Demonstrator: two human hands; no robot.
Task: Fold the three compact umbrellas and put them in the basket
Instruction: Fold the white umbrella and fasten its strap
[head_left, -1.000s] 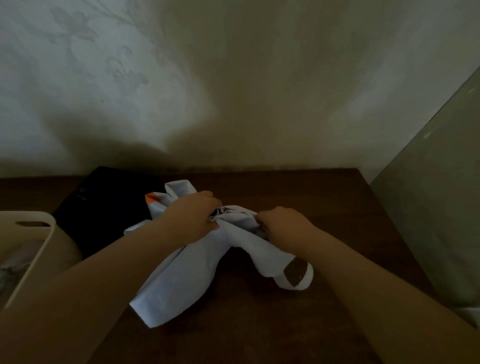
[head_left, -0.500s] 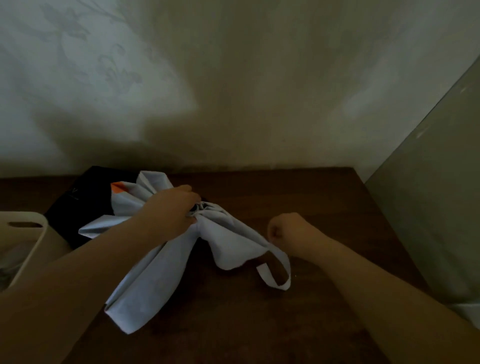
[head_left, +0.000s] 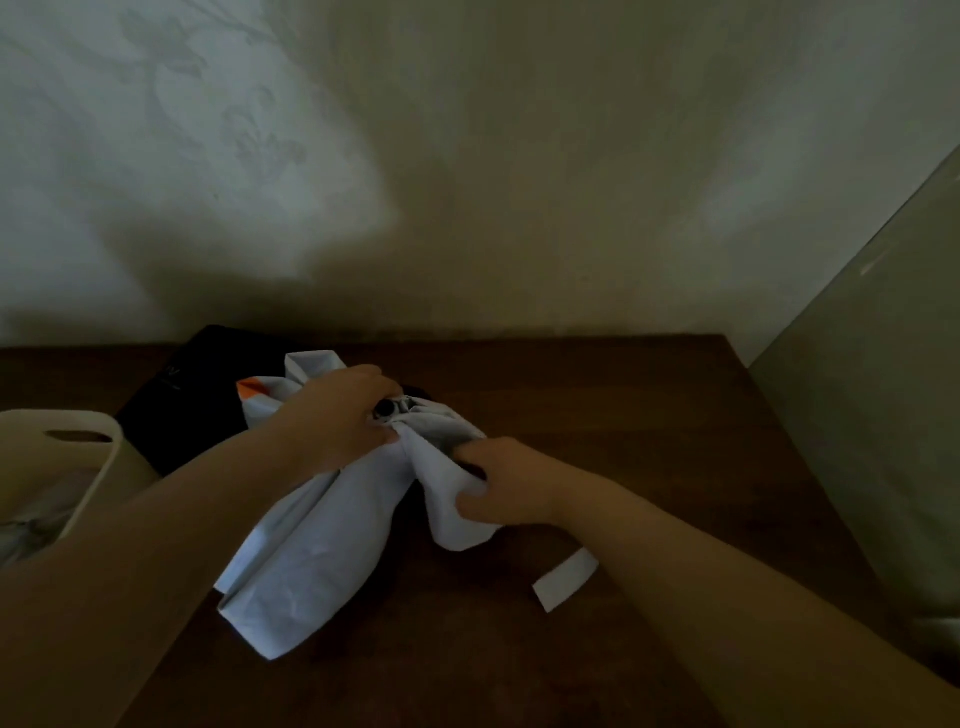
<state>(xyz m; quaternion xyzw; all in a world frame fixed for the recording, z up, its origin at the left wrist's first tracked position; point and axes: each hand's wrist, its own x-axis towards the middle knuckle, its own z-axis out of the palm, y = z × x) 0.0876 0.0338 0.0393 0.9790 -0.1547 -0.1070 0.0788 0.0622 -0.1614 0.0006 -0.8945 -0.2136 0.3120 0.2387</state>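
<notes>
A pale blue-white compact umbrella (head_left: 317, 551) lies crumpled on the dark wooden table (head_left: 649, 415), with an orange patch at its far left. My left hand (head_left: 337, 415) grips the bunched canopy near its black tip. My right hand (head_left: 506, 480) pinches a fold of the canopy on the right side. The umbrella's closing strap (head_left: 566, 579) lies loose on the table under my right forearm. A black umbrella (head_left: 192, 395) lies behind, partly hidden by the pale one. The cream basket (head_left: 98, 441) stands at the left edge with pale fabric inside.
A patterned wall rises right behind the table. A tall grey-green panel (head_left: 872, 415) stands along the table's right side. Bare wood shows at the front and on the right of the table.
My right hand moved left from the strap and took hold of a canopy fold. The strap dropped flat onto the table. My left hand kept its grip near the tip.
</notes>
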